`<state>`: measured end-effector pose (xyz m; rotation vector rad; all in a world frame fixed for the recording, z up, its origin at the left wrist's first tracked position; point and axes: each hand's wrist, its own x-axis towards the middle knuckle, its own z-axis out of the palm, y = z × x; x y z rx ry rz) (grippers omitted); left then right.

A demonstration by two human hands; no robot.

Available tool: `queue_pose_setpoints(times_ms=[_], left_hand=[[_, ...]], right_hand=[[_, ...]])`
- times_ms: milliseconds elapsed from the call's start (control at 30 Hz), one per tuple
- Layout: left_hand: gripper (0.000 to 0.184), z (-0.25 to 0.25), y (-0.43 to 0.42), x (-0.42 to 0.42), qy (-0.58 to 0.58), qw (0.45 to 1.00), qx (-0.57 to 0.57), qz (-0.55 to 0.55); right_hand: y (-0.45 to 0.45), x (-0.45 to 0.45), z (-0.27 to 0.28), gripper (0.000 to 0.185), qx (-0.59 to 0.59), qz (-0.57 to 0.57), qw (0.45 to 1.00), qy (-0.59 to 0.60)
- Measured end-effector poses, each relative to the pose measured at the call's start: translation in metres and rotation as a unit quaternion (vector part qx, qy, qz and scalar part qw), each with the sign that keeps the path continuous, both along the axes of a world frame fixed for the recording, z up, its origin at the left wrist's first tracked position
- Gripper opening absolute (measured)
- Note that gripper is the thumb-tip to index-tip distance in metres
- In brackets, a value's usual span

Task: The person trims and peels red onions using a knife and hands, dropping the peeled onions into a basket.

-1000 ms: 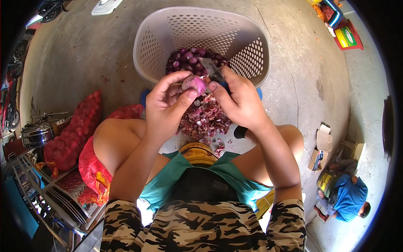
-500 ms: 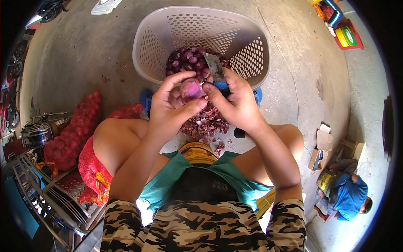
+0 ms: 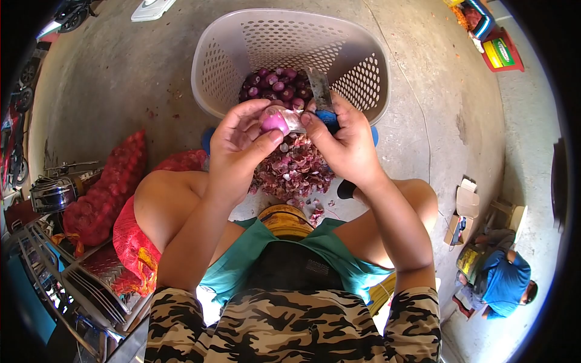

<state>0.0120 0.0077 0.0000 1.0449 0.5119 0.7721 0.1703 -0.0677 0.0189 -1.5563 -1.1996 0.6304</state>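
Between thumb and fingers, my left hand (image 3: 240,140) grips a red onion (image 3: 274,121). A pale strip of onion skin (image 3: 294,121) stretches from its side toward my right thumb. My right hand (image 3: 345,136) is closed around the blue handle (image 3: 327,118) of a knife, whose broad, stained blade (image 3: 319,88) points away from me. Both hands are held over a heap of onion skins (image 3: 293,172) on the floor. Past them, a grey perforated basket (image 3: 290,45) holds several purple onions (image 3: 275,85).
Red mesh sacks of onions (image 3: 112,187) lie to the left, near a metal rack (image 3: 72,284). An open cardboard box (image 3: 465,212) sits at the right. Beyond it a person in a blue shirt (image 3: 507,281) is seated. A red container (image 3: 503,51) stands at upper right.
My hands have moved slightly apart. The pale skin strip now stretches out from the onion, which shows a smoother, brighter surface. The knife has shifted right with my right hand.
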Motion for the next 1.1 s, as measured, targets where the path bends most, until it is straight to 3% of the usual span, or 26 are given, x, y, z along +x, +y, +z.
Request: queue_pose_setpoints(times_ms=[133,233,400,800,1100], left_hand=[[0.035,-0.005,0.0,-0.001,-0.025,0.999,-0.028,0.004],[0.034,-0.003,0.004,-0.006,-0.041,0.994,-0.098,-0.006],[0.034,-0.009,0.006,-0.009,-0.069,0.99,-0.122,-0.016],[0.031,-0.002,0.002,-0.004,-0.095,0.98,-0.174,-0.012],[0.03,-0.009,0.003,-0.007,-0.087,0.977,-0.194,-0.017]], right_hand=[[-0.003,0.001,-0.005,0.014,-0.004,0.016,0.996,0.089],[-0.005,-0.001,0.002,0.014,0.081,0.055,0.991,-0.087],[-0.006,-0.008,-0.003,0.016,0.042,0.115,0.979,-0.164],[-0.005,-0.011,-0.002,0.008,0.038,0.136,0.974,-0.176],[-0.003,-0.008,-0.005,0.015,0.013,0.089,0.986,-0.143]])
